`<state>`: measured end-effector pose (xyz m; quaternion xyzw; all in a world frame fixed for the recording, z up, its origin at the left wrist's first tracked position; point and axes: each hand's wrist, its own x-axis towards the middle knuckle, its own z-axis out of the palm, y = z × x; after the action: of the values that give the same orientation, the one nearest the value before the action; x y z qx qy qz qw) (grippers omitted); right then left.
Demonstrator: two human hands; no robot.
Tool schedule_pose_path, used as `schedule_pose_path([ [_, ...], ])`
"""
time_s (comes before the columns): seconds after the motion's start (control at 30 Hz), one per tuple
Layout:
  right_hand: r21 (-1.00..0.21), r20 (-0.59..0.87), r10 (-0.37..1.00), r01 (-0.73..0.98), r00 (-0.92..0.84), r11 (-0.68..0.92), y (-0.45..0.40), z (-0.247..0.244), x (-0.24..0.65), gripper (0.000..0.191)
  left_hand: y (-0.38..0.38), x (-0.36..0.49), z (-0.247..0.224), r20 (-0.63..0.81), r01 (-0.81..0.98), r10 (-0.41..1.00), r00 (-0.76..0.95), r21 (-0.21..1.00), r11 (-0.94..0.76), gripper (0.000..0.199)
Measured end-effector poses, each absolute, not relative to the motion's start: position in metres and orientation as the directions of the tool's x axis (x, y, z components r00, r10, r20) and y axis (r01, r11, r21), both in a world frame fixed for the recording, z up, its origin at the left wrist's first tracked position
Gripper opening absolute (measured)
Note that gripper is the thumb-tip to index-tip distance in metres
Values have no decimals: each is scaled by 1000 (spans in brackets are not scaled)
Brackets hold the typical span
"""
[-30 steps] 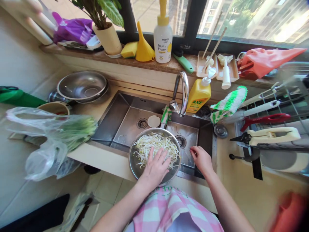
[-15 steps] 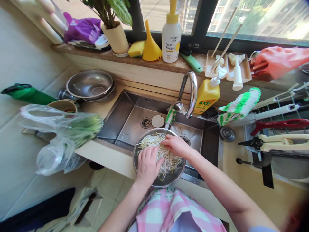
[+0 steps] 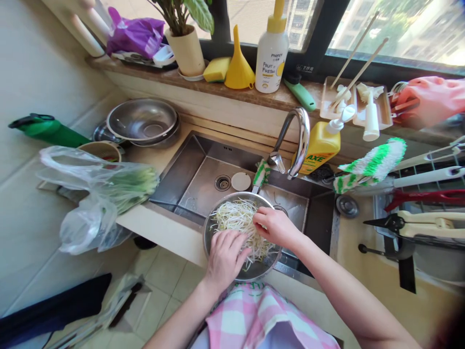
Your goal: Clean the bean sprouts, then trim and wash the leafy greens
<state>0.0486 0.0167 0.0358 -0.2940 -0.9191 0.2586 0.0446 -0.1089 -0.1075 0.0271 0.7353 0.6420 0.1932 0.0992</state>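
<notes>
Bean sprouts (image 3: 234, 215) lie heaped in a round metal bowl (image 3: 208, 237) at the front edge of the sink. My left hand (image 3: 225, 254) rests on the near left part of the heap, thumb apart from the fingers and fingertips among the sprouts. Over the right part, my right hand (image 3: 274, 225) is closed with curled fingers and a pinching thumb, apparently on sprouts; the fingertips are partly hidden. Behind the bowl stands a sink divider with a green-and-white cloth (image 3: 261, 173) over it.
The double sink (image 3: 174, 186) has a curved faucet (image 3: 303, 133) at the back. A yellow detergent bottle (image 3: 319, 145) stands beside it. Bagged green vegetables (image 3: 134, 186) and stacked metal bowls (image 3: 141, 118) are at left. Pruning shears (image 3: 417, 224) and a rack (image 3: 436, 165) occupy the right.
My right hand has shifted slightly right and away from my left hand, uncovering more sprouts between them. My left hand stays on the heap. The whole view has shifted a little.
</notes>
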Motion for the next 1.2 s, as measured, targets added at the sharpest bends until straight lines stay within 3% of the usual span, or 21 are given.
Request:
schedule_pose_path([
  [0.1,-588,4,574,463,-819,663,3,35,55,9,-97,-108,22,167,919,985,38,382,-100,32],
  [0.17,-655,43,601,432,-798,620,-5,33,56,10,-90,-107,20,142,916,989,34,391,-87,26],
  [0.37,-829,119,797,382,-592,408,-13,24,49,11,-88,-106,21,179,889,984,14,449,-95,16],
  [0.53,-874,98,887,387,-451,293,-4,27,47,10,-94,-108,26,178,867,984,19,488,-104,15],
  [0.63,-836,64,795,403,-604,373,3,28,49,12,-97,-113,29,225,812,974,16,565,-144,14],
  [0.73,-715,-8,664,469,-747,519,7,28,45,15,-99,-121,31,235,679,967,-94,726,-111,12],
  [0.83,-517,-116,589,556,-799,652,7,25,36,17,-97,-127,32,78,445,961,-267,894,51,13],
  [0.9,-404,-154,560,569,-814,716,7,22,29,18,-95,-129,31,-21,327,951,-307,937,126,14],
  [0.97,-340,-170,545,568,-821,750,7,19,23,16,-94,-130,30,-45,317,948,-315,937,150,14],
  [1.07,-304,-201,545,581,-814,755,9,19,18,15,-95,-132,26,3,485,961,-275,864,137,13],
  [1.2,-357,-208,580,613,-788,705,11,32,23,12,-100,-132,21,66,687,981,-182,723,78,12],
])
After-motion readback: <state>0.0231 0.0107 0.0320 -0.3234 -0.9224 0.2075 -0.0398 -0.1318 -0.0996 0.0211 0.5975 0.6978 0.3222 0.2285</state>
